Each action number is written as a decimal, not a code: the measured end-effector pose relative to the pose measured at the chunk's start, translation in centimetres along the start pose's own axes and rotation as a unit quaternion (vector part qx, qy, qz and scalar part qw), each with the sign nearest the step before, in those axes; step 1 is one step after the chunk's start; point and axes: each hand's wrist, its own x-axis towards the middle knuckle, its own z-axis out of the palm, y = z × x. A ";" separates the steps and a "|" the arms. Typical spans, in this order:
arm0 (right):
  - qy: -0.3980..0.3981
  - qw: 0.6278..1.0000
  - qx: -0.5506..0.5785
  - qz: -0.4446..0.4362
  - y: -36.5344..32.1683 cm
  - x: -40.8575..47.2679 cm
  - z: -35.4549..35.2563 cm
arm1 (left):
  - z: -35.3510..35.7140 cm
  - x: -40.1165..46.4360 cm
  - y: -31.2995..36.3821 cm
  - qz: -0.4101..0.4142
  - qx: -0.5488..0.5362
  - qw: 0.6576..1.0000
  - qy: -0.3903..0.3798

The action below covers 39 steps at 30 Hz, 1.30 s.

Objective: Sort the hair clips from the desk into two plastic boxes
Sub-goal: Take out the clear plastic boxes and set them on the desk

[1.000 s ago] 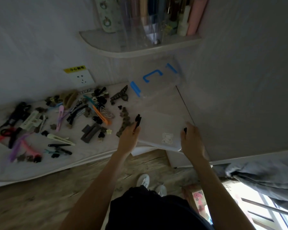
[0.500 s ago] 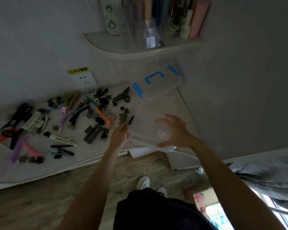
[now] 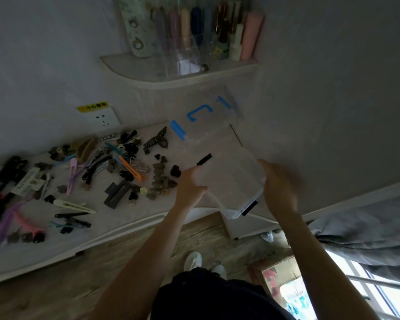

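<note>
Wall socket (image 3: 102, 118) label (image 3: 92, 106): blurred, seemingly Chinese.

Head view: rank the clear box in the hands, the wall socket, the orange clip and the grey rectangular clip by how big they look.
1. Clear box, largest by far.
2. Wall socket.
3. Grey clip and orange clip: too alike to rank; the orange is longer but thinner.
The box is nearest the camera, which adds to its size.

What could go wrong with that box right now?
The clear box, held by the left hand and right hand, overhangs the desk edge; a slip might drop it to the floor. Swinging it left could scatter the nearby brown clips.
</note>
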 end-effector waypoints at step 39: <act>-0.108 0.989 0.090 0.037 -10.7 15.4 6.1 | -11.5 7.3 -4.3 -0.142 -0.280 0.946 0.076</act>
